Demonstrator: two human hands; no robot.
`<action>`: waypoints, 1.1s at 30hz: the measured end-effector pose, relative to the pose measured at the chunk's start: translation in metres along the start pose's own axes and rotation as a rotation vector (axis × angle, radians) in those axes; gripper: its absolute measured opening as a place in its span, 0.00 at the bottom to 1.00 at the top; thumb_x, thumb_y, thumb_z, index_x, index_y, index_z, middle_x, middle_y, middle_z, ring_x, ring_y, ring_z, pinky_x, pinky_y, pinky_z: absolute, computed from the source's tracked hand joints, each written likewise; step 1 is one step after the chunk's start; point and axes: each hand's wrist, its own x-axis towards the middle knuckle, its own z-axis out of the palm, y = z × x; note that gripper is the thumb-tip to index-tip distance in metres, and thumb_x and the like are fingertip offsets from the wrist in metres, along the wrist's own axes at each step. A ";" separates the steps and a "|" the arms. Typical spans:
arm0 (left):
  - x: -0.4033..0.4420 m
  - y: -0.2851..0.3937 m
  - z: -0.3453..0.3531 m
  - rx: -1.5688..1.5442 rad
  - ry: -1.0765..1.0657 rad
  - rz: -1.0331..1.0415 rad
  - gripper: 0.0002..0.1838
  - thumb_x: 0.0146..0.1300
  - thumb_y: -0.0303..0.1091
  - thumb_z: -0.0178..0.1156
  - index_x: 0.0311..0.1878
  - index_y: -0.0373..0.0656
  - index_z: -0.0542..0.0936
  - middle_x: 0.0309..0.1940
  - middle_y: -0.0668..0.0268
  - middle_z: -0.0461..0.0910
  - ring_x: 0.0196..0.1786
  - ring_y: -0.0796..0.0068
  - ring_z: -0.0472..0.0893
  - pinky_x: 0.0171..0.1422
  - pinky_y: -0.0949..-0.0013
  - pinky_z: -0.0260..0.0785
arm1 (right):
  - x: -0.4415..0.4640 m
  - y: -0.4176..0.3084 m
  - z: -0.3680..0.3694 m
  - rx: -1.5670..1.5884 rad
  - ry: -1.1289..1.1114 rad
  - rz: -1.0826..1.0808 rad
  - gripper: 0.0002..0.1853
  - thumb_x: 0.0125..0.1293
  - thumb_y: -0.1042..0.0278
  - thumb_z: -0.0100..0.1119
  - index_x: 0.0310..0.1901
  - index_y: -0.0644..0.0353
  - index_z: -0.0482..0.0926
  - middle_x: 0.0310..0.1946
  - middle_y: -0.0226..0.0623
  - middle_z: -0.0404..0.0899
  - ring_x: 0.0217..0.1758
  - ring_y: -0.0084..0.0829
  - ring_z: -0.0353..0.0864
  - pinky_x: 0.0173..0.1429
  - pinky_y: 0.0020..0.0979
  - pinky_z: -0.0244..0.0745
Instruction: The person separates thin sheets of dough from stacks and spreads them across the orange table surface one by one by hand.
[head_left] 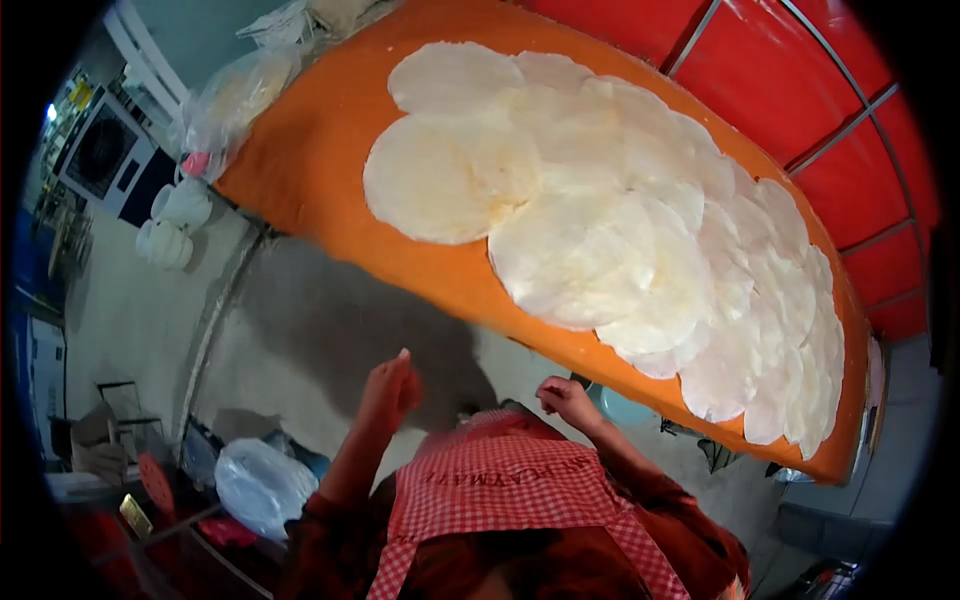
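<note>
Thin round sheets of flatbread dough [590, 250] overlap in a wide spread on a long table with an orange cloth [330, 190]. My left hand [392, 392] hangs in front of my body, below the table's near edge and over the floor. Its fingers are curled in, one digit points up, and nothing shows in it. My right hand [568, 402] is loosely closed close to the table's near edge, with nothing visible in it. Neither hand touches the dough. A red-and-white checked apron [500, 485] covers my front.
A clear plastic bag [235, 95] lies at the table's left end. White buckets [175, 225] and an air cooler [105, 150] stand on the floor at left. A stuffed plastic bag [262, 487] is at lower left. Red padded panels [775, 75] line the table's far side.
</note>
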 end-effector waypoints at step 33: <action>0.268 0.286 -0.184 0.386 -0.043 0.038 0.21 0.72 0.41 0.49 0.20 0.46 0.65 0.13 0.70 0.60 0.16 0.77 0.60 0.26 0.70 0.58 | 0.626 -0.264 -0.049 -0.507 0.361 -0.422 0.08 0.57 0.70 0.63 0.39 0.55 0.85 0.35 0.41 0.82 0.38 0.39 0.83 0.47 0.39 0.77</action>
